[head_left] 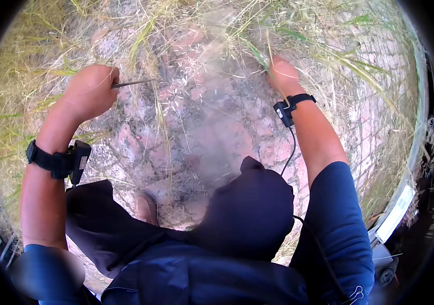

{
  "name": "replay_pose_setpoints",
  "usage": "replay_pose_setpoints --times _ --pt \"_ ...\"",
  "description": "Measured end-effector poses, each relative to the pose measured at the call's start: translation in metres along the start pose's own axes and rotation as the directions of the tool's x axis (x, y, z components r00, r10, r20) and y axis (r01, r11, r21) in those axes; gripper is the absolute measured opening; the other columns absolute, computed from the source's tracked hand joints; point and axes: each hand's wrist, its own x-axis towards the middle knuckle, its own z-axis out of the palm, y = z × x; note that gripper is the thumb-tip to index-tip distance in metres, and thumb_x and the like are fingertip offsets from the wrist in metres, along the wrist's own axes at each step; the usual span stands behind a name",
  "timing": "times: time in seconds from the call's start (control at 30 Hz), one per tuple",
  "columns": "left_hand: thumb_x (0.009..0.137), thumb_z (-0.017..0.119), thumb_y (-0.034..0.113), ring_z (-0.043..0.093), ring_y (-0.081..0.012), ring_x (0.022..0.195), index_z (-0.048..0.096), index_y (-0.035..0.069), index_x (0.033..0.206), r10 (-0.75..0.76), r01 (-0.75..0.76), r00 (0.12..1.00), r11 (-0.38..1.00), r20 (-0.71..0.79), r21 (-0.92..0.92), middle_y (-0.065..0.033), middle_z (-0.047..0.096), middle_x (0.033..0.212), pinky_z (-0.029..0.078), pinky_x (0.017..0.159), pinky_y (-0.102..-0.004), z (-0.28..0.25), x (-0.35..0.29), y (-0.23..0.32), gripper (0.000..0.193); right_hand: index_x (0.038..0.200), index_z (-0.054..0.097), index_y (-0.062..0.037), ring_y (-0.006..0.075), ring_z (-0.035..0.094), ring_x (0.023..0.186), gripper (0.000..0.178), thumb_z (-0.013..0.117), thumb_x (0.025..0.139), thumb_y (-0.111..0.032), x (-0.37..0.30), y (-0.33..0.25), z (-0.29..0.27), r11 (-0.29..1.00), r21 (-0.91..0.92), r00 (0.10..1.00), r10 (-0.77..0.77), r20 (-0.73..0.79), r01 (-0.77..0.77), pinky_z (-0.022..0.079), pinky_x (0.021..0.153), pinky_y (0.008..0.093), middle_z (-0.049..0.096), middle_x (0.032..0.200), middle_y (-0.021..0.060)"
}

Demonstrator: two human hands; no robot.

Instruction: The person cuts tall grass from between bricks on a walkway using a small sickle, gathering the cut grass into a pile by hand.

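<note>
My left hand (91, 92) is closed in a fist round a thin, dark metal rod-like tool (134, 83). Its narrow end points right, just above the paving, and its handle is hidden in the fist. Over on the right, my right hand (284, 75) reaches down into a clump of dry grass (257, 38), its fingers curled in among the stems. Its fingertips are partly hidden by the grass. One long stem (277, 84) crosses in front of this hand toward the wrist.
Worn reddish paving bricks (191, 134) spread between my arms, strewn with straw and dust. Taller yellow-green grass (19, 76) grows along the left. My bent knee (252, 203) and a brown shoe (146, 207) are below. A cable (292, 147) hangs from the right wrist strap (298, 100).
</note>
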Motion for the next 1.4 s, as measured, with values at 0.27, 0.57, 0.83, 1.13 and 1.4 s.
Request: replay_pose_setpoints --times 0.27,0.57,0.83,1.13,1.4 --pt "0.075 0.06 0.012 0.06 -0.0395 0.077 0.062 0.003 0.079 -0.002 0.002 1.0 1.0 0.003 -0.024 -0.0197 0.062 0.076 0.048 0.069 -0.0475 -0.002 -0.002 -0.003 0.011 0.111 0.063 -0.0017 0.0376 0.06 0.109 0.041 0.051 0.085 -0.03 -0.015 -0.017 -0.023 0.98 0.172 0.987 0.072 0.141 -0.096 0.047 0.092 0.0457 0.063 0.115 0.0238" --pt "0.073 0.06 0.012 0.06 -0.0411 0.077 0.062 0.002 0.078 0.015 -0.015 1.0 1.0 -0.006 0.022 -0.0212 0.062 0.075 0.048 0.069 -0.0482 -0.002 0.006 0.001 0.011 0.101 0.067 -0.0028 0.0437 0.06 0.099 0.033 0.05 0.085 -0.027 -0.03 -0.028 -0.012 0.929 0.368 0.999 0.022 0.046 -0.037 0.048 0.085 0.0494 0.064 0.102 0.0262" --pt "0.076 0.066 0.014 0.06 -0.0404 0.076 0.062 0.002 0.083 -0.019 0.016 0.999 0.998 -0.043 -0.067 -0.021 0.061 0.074 0.047 0.068 -0.0466 0.002 -0.006 -0.004 0.015 0.102 0.068 -0.0161 0.0342 0.066 0.082 0.029 0.058 0.074 -0.018 -0.114 -0.104 0.016 0.78 0.397 0.844 -0.535 0.024 0.483 0.052 0.074 0.0458 0.068 0.088 0.0143" --pt "0.077 0.064 0.015 0.061 -0.0404 0.08 0.063 0.004 0.084 -0.102 0.11 0.992 0.986 0.073 -0.122 -0.0206 0.063 0.079 0.048 0.073 -0.0483 0.002 -0.005 -0.001 0.014 0.111 0.065 -0.0119 0.0297 0.063 0.101 0.031 0.051 0.084 -0.009 -0.003 -0.079 -0.026 0.649 -0.275 0.628 -0.759 -0.172 0.709 0.051 0.087 0.0399 0.063 0.113 0.0183" --pt "0.077 0.065 0.015 0.061 -0.0403 0.08 0.062 0.003 0.082 -0.073 0.077 0.997 0.99 0.036 -0.114 -0.0203 0.063 0.077 0.048 0.072 -0.0492 -0.002 -0.005 0.0 0.014 0.114 0.06 -0.0081 0.0291 0.059 0.11 0.029 0.046 0.088 -0.012 0.054 -0.039 -0.036 0.865 -0.318 0.882 -0.449 -0.144 0.388 0.048 0.091 0.0401 0.059 0.122 0.0168"
